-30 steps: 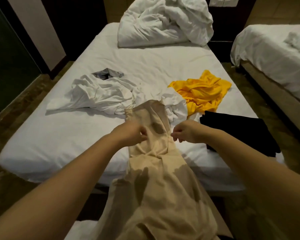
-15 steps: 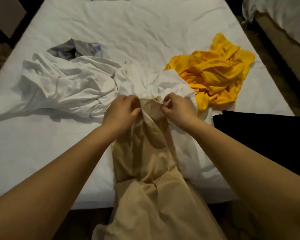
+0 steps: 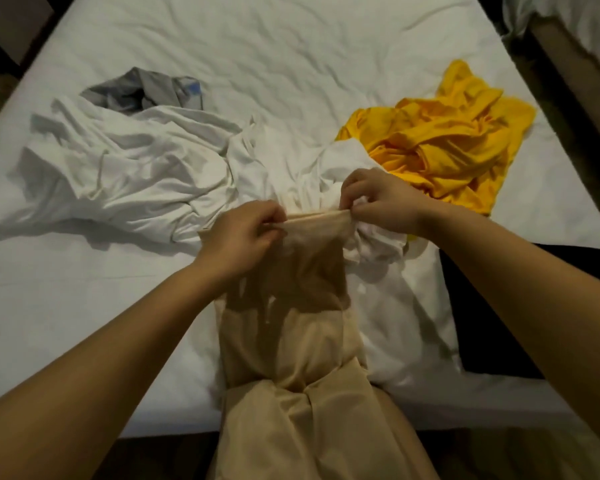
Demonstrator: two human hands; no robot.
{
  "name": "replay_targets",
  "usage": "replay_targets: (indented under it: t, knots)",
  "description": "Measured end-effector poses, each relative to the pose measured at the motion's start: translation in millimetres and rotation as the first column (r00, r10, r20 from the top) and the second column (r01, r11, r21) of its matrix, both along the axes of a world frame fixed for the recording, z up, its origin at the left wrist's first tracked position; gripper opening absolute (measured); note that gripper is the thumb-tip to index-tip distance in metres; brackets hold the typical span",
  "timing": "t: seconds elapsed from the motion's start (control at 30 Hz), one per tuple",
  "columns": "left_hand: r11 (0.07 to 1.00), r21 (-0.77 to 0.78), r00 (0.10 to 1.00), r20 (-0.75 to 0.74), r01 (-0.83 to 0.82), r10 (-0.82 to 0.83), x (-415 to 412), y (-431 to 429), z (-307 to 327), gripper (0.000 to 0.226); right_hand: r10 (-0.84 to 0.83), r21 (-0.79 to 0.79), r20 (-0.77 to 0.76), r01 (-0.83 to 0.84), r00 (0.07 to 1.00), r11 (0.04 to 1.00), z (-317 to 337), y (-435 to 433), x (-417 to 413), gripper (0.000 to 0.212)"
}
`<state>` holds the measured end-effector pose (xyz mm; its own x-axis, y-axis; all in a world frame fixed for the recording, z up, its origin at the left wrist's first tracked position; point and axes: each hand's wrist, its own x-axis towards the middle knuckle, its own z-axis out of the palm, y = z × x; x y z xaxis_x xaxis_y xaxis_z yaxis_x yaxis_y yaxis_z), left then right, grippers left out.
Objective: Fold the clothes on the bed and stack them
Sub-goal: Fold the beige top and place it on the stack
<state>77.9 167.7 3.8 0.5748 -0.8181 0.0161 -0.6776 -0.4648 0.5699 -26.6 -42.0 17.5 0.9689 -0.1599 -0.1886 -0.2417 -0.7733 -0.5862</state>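
Note:
A long beige garment lies from the bed's near edge toward its middle and hangs off the front. My left hand pinches the left end of its top hem, and my right hand pinches the right end, holding the hem stretched flat between them. Crumpled white clothes lie to the left and under the beige hem. A crumpled yellow garment lies to the right. A grey garment peeks out behind the white pile. A black garment lies flat at the right edge.
The bed has a wrinkled white sheet. A second bed's frame stands past a dark gap at the upper right. Dark floor shows along the bottom edge and upper left corner.
My hands have moved apart along the beige hem, which is now pulled taut and flat. The camera has tilted down and closer to the bed.

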Motion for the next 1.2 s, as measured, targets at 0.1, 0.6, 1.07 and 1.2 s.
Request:
replay_targets:
  t: [0.1, 0.6, 1.07, 1.2]
  knots:
    - [1.0, 0.013, 0.999, 0.031, 0.028, -0.028, -9, 4, 3, 0.011, 0.148, -0.288, 0.081, -0.119, 0.986, 0.95, 5, 1, -3, 0.017]
    - [0.995, 0.017, 0.994, 0.043, 0.097, -0.098, -24, 3, 6, 0.027, 0.243, -0.419, 0.101, -0.18, 0.965, 0.89, 4, 26, -18, 0.048]
    - [0.998, -0.062, 1.0, 0.007, 0.019, -0.019, -6, -10, 3, 0.037, 0.192, -0.598, -0.151, -0.244, 0.97, 0.763, 25, -1, 8, 0.041]
    - [0.998, -0.003, 0.998, 0.022, 0.055, -0.055, 2, -21, 2, 0.04, 0.153, -0.542, -0.202, -0.241, 0.967, 0.805, 25, 3, 17, 0.041]
